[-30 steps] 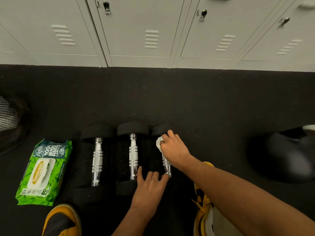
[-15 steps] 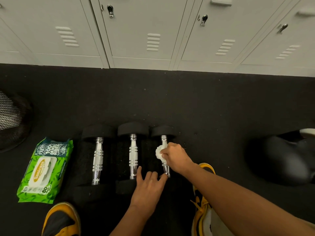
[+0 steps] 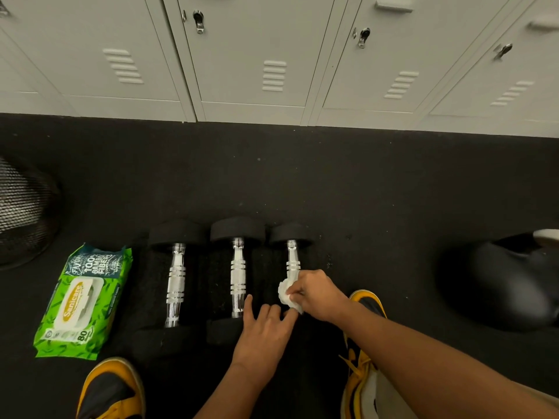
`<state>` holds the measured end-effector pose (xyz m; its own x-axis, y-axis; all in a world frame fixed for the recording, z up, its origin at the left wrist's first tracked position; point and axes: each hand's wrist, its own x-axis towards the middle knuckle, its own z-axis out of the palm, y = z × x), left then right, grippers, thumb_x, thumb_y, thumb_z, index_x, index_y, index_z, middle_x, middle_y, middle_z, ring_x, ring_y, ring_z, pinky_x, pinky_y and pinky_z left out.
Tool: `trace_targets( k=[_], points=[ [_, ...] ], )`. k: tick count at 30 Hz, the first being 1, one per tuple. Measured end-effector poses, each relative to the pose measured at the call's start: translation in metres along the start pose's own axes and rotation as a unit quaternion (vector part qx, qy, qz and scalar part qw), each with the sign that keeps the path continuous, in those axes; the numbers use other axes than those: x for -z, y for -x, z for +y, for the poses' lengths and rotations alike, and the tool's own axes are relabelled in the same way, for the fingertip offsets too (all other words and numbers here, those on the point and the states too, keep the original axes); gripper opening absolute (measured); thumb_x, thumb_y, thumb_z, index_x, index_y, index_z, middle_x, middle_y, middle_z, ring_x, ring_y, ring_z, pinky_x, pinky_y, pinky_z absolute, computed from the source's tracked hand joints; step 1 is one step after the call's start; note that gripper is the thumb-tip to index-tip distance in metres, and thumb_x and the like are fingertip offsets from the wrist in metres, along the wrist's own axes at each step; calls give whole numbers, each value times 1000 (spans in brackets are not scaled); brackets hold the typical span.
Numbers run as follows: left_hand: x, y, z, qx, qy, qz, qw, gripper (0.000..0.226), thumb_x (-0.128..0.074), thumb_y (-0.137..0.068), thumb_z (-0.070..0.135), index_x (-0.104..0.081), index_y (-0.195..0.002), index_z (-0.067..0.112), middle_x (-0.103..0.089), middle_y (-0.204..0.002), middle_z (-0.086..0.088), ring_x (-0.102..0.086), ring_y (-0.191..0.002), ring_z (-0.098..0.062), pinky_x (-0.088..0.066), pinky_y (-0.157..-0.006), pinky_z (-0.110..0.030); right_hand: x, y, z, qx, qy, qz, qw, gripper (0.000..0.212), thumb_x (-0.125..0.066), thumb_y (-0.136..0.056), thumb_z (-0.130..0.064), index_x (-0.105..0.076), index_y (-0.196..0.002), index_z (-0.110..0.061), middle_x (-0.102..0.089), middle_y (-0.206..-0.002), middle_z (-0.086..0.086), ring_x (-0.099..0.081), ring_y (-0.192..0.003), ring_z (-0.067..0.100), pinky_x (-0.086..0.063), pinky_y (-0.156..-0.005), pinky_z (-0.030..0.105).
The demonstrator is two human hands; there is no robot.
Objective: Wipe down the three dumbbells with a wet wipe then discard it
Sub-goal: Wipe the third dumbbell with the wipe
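Note:
Three dumbbells with chrome handles and black ends lie side by side on the black floor: the left dumbbell [image 3: 175, 285], the middle dumbbell [image 3: 237, 276] and the right dumbbell [image 3: 292, 255]. My right hand [image 3: 317, 294] grips a crumpled white wet wipe [image 3: 287, 294] against the near part of the right dumbbell's handle. My left hand [image 3: 263, 331] lies flat, fingers straight, over the near end of the right dumbbell, which it hides.
A green wet wipe pack [image 3: 83, 297] lies left of the dumbbells. A black mesh bin [image 3: 24, 213] stands at the far left. Grey lockers [image 3: 251, 55] line the back. A dark bag [image 3: 508, 279] sits at right. My yellow-black shoes [image 3: 112, 391] flank the dumbbells.
My right hand has slid the wipe down the right dumbbell's handle, from its far end toward me. My left hand has stayed in place.

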<state>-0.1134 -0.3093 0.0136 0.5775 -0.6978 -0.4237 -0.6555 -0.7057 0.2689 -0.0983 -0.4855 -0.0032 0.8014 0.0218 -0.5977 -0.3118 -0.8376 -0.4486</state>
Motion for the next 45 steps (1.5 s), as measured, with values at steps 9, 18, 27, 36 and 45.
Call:
trace_targets(
  k=[9,18,27,36,45],
  points=[
    [-13,-2,-3,-9,-2,27,1000,80,-73,-77,9,-31,-144,24,-58,-107,-7,-54,-108,-27,-8,-112,-63,-1,-6,2,-9,20,-108,994,22,-66,-91,-23,-74,-111,-21,-67,-118,-2,-55,-116,14,-49,-102,38],
    [-16,-4,-3,-1,-3,32,999,55,-67,-82,10,-44,-130,22,-59,-107,-7,-55,-106,-27,-11,-113,-64,21,-15,-3,-10,-33,109,993,23,-59,-95,-22,-75,-111,-17,-63,-109,1,-62,-99,15,-49,-87,26],
    [-24,-7,-4,-11,-7,45,999,59,-78,-72,12,-50,-123,22,-62,-98,-6,-60,-97,-26,-15,-110,-64,36,-26,-23,-12,112,169,979,23,-55,-98,-18,-64,-119,-18,-52,-110,2,-55,-99,21,-47,-72,31],
    [-13,-5,-3,2,-5,16,1000,62,-61,-89,9,-30,-142,22,-50,-126,-10,-44,-122,-29,3,-114,-62,20,-26,-24,-40,122,119,985,44,-62,-91,-8,-55,-134,-15,-43,-130,6,-50,-114,23,-51,-91,34],
    [-7,-4,-1,4,8,13,1000,58,-55,-92,10,-29,-143,22,-49,-128,-9,-43,-125,-29,4,-114,-61,18,-23,-23,-35,89,106,990,28,-52,-96,-6,-61,-122,-9,-49,-124,10,-56,-105,25,-45,-80,31]
  ],
)
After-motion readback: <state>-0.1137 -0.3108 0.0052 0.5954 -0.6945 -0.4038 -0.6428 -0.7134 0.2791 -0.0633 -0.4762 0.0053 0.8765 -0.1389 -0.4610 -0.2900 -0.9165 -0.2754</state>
